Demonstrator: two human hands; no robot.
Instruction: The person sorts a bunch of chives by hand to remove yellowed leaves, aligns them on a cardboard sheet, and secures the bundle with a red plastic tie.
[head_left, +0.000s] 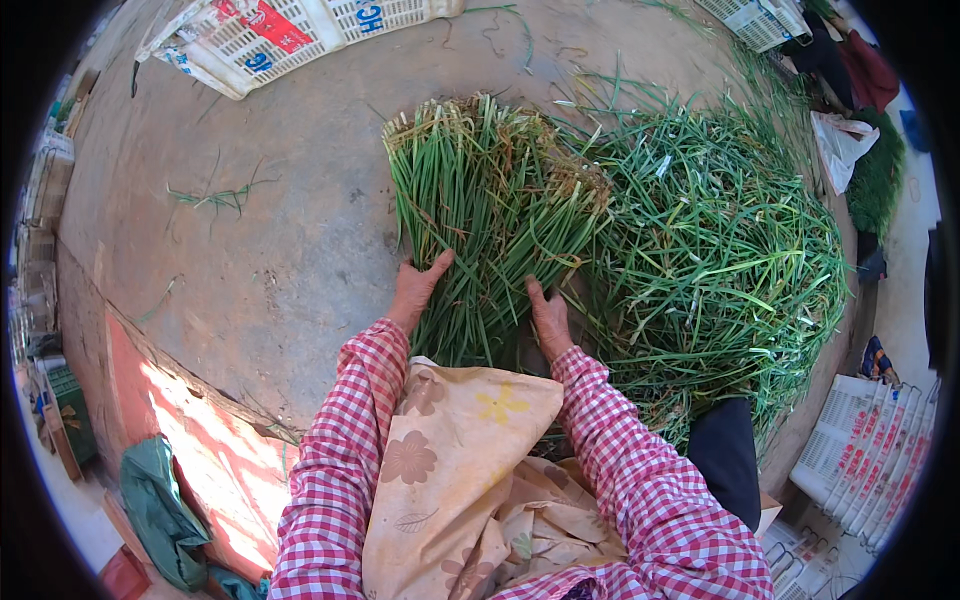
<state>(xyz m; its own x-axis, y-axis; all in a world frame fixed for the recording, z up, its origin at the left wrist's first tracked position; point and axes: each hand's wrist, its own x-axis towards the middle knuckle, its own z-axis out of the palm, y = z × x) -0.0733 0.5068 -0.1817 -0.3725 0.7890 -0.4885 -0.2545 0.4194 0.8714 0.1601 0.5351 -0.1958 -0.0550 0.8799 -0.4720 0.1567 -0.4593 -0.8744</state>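
Note:
A thick bundle of long green stalks with pale, brownish root ends (465, 187) lies on the concrete floor before me, its root ends pointing away. My left hand (421, 289) is pressed to its left side, thumb on top of the stalks and fingers hidden beneath. On the right side, my right hand (549, 311) touches the lower edge, thumb raised along the leaves; how firmly it grips cannot be seen. Right beside the bundle spreads a large loose heap of green leaves (712, 247). The floral apron (450, 465) over my lap reaches the leaf tips.
A white plastic crate (300, 37) stands at the upper left, another (757, 22) at the upper right. Stacked white crates (862, 457) are at the lower right. A green sack (159, 510) lies lower left. Another person (862, 67) is at the far upper right, near a white bag (841, 146).

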